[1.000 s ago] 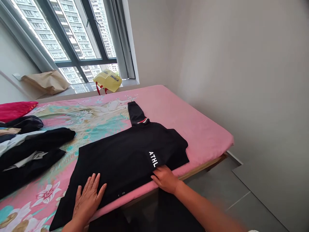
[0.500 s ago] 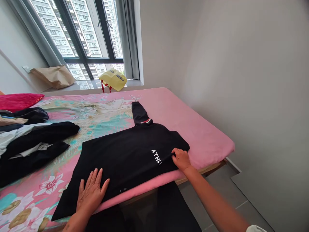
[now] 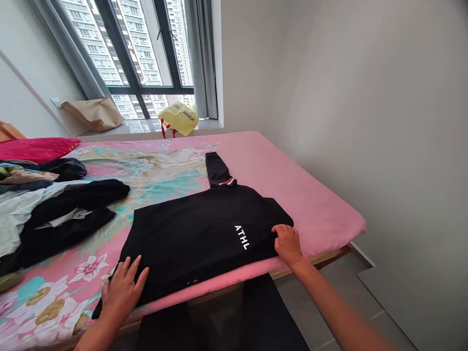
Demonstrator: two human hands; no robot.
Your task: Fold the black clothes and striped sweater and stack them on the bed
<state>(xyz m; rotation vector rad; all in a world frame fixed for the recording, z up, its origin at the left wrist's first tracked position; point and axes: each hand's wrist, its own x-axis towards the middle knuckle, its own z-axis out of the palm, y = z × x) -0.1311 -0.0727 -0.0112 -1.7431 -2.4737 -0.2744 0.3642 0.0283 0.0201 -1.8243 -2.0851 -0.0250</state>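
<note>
A black shirt (image 3: 197,224) lies folded lengthwise along the near edge of the bed, with white letters "ATHL" on it. Its one visible sleeve (image 3: 217,168) points away from me, and a red and white striped band shows near its base. My left hand (image 3: 122,287) rests on the left end of the shirt, fingers spread and palm down. At the other end, my right hand (image 3: 288,243) has its fingers curled onto the shirt's fabric, near the right corner; the fingertips are partly hidden.
The bed (image 3: 321,204) has a pink, flower-printed sheet. A heap of clothes (image 3: 66,214) lies at left, before a red cushion (image 3: 40,148). A paper bag (image 3: 95,114) and a yellow bag (image 3: 179,118) sit by the window. A wall stands on the right.
My left hand has slid left and nearer the shirt's end. My right hand has shifted slightly right along the shirt, and the last letters are now tucked out of sight. The view has turned slightly left.
</note>
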